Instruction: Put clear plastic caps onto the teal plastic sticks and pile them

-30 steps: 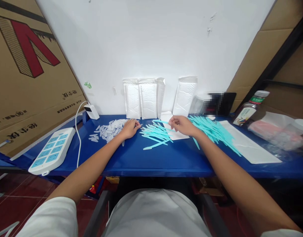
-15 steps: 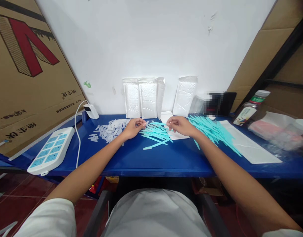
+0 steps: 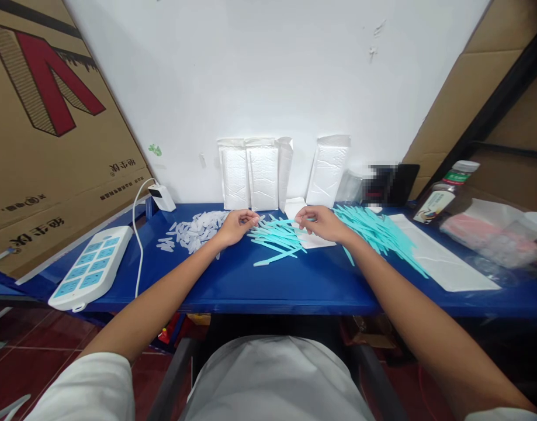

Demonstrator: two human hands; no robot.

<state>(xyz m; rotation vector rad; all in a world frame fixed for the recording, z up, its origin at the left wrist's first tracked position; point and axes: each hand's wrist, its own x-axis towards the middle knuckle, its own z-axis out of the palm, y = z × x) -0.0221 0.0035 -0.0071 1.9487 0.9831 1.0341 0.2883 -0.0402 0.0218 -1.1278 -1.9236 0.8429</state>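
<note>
The left arm (image 3: 163, 304) and right arm (image 3: 408, 298) reach forward, angling inward, with bare forearms. The left hand (image 3: 236, 227) points rightward, thumb and forefinger meeting in a pinch. The right hand (image 3: 319, 224) faces it, pinching likewise, fingers curled. The hands sit nearly level, apart.

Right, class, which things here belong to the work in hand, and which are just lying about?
Likely part of the work:
turquoise sticks, one in the right hand
pale pieces beside the left hand

Apparently just lying about:
power strip
bottle
printed cardboard
</note>
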